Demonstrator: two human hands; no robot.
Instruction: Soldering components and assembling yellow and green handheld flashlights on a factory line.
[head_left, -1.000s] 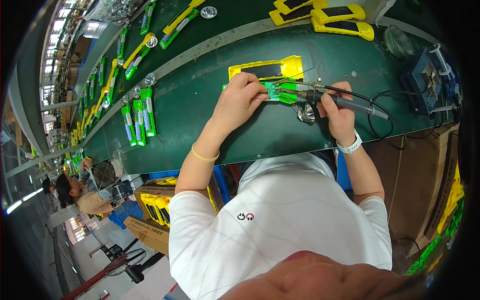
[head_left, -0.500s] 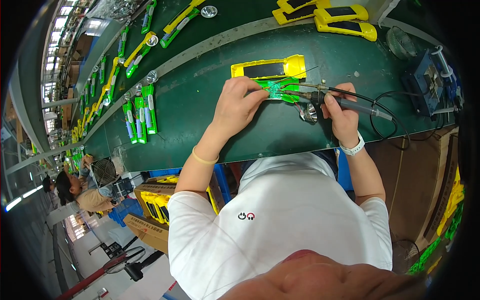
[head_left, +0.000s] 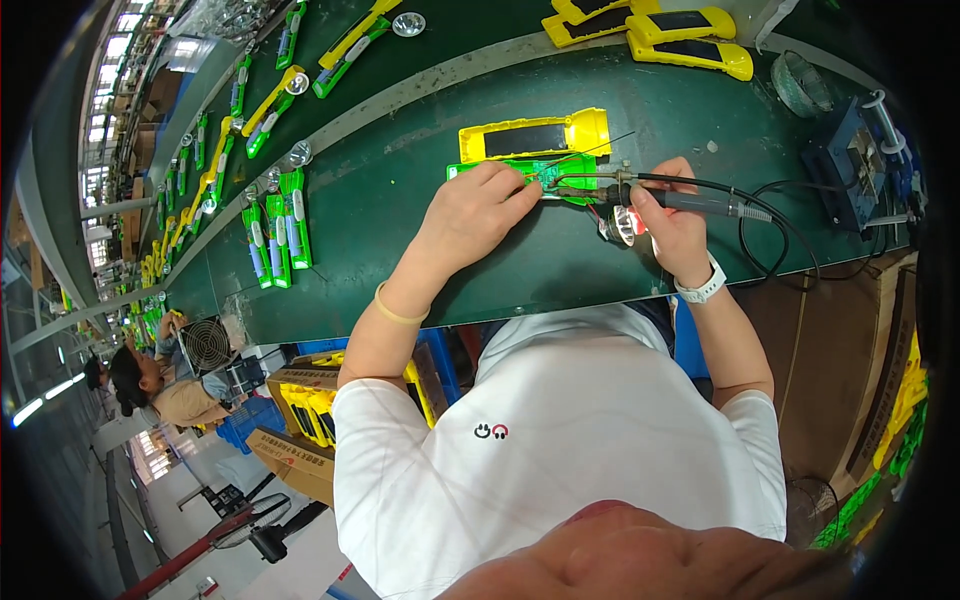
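My right hand is closed around a soldering iron with a thin feed tube running along it. The iron's tip points left onto a small green circuit board in an open green flashlight housing. Over the left part of that housing, my left hand has its fingers curled and thumb pressed in at the board; what they pinch is hidden. A wired reflector lamp head lies just below the iron, glowing white and red. A yellow housing with a dark panel lies directly behind.
Several green housings with reflectors lie at the left. Yellow housings are stacked at the far right. A blue bench device stands at right, its black cable looping across the table. Another person sits at far left.
The lamp head has lit up. My left hand has shifted slightly, its fingertips now lower over the board. The right hand and iron have moved a little to the left.
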